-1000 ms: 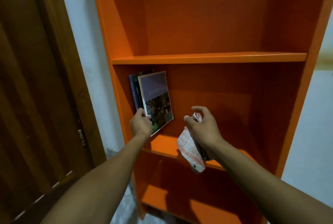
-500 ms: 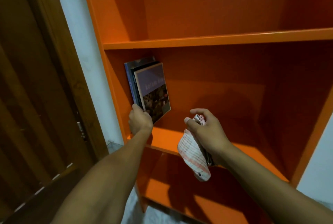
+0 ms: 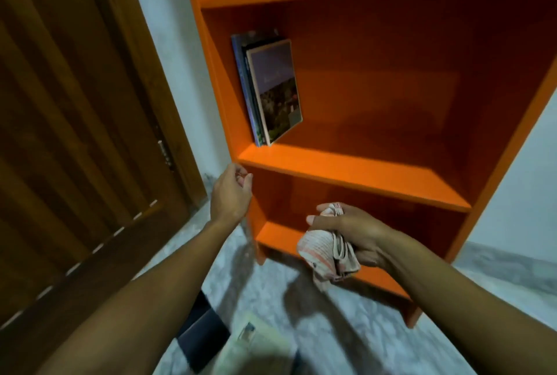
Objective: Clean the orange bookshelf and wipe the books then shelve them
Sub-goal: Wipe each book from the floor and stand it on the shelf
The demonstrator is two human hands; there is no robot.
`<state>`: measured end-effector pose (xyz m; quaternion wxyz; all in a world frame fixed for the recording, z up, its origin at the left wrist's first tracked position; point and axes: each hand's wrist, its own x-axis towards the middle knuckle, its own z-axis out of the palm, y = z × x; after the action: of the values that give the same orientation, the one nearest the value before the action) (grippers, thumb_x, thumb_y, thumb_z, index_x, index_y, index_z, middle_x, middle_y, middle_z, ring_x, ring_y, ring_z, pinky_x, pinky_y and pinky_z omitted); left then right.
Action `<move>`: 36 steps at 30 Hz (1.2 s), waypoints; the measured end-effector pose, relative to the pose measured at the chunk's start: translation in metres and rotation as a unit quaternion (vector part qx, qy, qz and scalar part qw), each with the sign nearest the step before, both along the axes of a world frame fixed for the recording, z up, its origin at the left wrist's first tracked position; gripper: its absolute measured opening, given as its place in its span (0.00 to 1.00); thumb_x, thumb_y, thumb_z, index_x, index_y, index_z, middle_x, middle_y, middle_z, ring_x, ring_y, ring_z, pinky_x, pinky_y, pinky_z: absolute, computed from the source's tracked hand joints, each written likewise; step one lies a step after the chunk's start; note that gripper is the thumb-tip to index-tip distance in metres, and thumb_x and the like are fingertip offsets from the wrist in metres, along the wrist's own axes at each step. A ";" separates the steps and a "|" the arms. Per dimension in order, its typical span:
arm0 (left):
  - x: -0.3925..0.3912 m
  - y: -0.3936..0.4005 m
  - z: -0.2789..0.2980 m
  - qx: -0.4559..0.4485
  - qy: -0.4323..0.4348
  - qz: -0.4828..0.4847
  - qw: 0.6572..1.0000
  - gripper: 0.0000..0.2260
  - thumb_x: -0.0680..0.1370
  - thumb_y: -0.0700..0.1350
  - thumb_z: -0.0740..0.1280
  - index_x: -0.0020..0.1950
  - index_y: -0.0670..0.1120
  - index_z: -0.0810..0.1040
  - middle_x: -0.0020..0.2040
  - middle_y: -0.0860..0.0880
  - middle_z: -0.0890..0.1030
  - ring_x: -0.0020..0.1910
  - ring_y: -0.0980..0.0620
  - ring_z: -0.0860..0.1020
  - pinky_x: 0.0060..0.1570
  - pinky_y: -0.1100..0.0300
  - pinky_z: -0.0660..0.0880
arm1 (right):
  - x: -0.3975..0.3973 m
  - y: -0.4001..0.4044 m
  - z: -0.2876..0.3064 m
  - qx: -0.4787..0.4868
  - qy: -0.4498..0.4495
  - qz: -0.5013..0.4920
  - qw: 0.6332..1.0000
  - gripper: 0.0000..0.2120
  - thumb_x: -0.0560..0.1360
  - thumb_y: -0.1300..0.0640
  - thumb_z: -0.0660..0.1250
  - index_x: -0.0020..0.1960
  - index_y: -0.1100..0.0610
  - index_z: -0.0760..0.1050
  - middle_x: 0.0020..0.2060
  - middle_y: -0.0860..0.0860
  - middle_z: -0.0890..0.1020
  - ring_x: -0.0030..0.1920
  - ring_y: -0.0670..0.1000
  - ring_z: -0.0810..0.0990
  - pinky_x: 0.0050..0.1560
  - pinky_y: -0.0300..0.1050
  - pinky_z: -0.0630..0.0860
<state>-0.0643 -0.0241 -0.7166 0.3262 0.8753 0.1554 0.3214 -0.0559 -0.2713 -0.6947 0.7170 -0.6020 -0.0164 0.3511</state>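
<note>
The orange bookshelf [image 3: 355, 169] fills the upper right. Three books [image 3: 271, 91] lean against its left wall on the middle shelf, the front one with a purple and green cover. My left hand [image 3: 230, 190] hangs just below that shelf's front left corner, fingers loosely curled and holding nothing. My right hand [image 3: 352, 233] is lower, in front of the bottom compartment, shut on a crumpled white and pink cloth [image 3: 325, 257]. More books [image 3: 241, 344] lie on the floor at the bottom edge, blurred.
A dark wooden door [image 3: 75, 133] stands to the left, a white wall strip between it and the shelf. The floor [image 3: 346, 329] is grey marbled tile.
My left hand has let go of the books and dropped below the shelf edge. My right hand with the cloth has lowered too. The view has tilted down, showing the floor.
</note>
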 end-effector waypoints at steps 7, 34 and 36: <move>-0.079 0.002 -0.123 -0.140 0.221 -0.035 0.965 0.13 0.82 0.47 0.66 0.63 0.44 0.71 0.48 0.46 0.77 0.45 0.48 0.76 0.39 0.59 0.69 | -0.044 -0.022 -0.088 0.002 0.172 -0.055 0.984 0.03 0.80 0.68 0.61 0.49 0.66 0.73 0.43 0.62 0.81 0.41 0.59 0.83 0.52 0.59 0.80; -0.182 0.033 -0.328 -0.101 0.552 0.058 0.826 0.42 0.65 0.62 0.78 0.71 0.43 0.67 0.64 0.39 0.75 0.64 0.37 0.74 0.61 0.44 0.74 | -0.086 -0.035 -0.156 -0.077 0.189 -0.071 0.976 0.06 0.80 0.67 0.62 0.46 0.67 0.75 0.45 0.62 0.83 0.49 0.60 0.82 0.57 0.58 0.77; -0.180 0.029 -0.319 -0.087 0.550 0.041 0.830 0.40 0.66 0.60 0.78 0.70 0.43 0.68 0.64 0.40 0.76 0.63 0.38 0.75 0.59 0.46 0.74 | -0.086 -0.035 -0.155 -0.078 0.189 -0.075 0.976 0.06 0.80 0.67 0.62 0.46 0.67 0.75 0.45 0.62 0.83 0.49 0.60 0.83 0.56 0.58 0.78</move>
<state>-0.2447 0.0049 -1.0353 0.2483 0.8680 0.3726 -0.2146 -0.1423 -0.3063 -0.8494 0.6820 -0.5787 0.1922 0.4039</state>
